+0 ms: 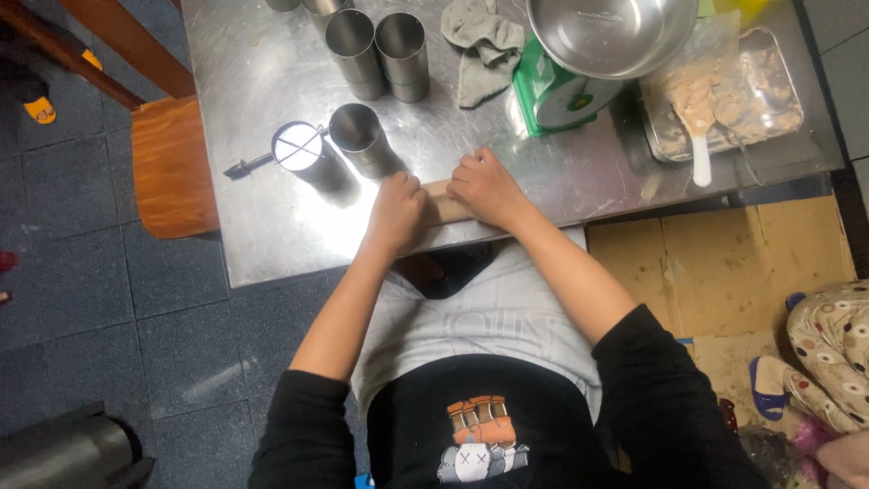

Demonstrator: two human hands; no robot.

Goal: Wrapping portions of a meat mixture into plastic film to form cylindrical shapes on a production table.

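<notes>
Steel bench (pixel 272 244) is pretty crowded: a few open metal cylinders (pixel 378 56), a crumpled grey rag (pixel 480 45), a green scale (pixel 552 95) with a big steel bowl (pixel 611 32) on top, and a tray of beige paste (pixel 724 95) with a white spatula (pixel 699 145). Wooden chair (pixel 167 163) beside it.

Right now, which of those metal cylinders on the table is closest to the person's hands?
The open cylinder just above the left hand, beside the one with a white top and a handle. The others stand at the table's far edge.
</notes>
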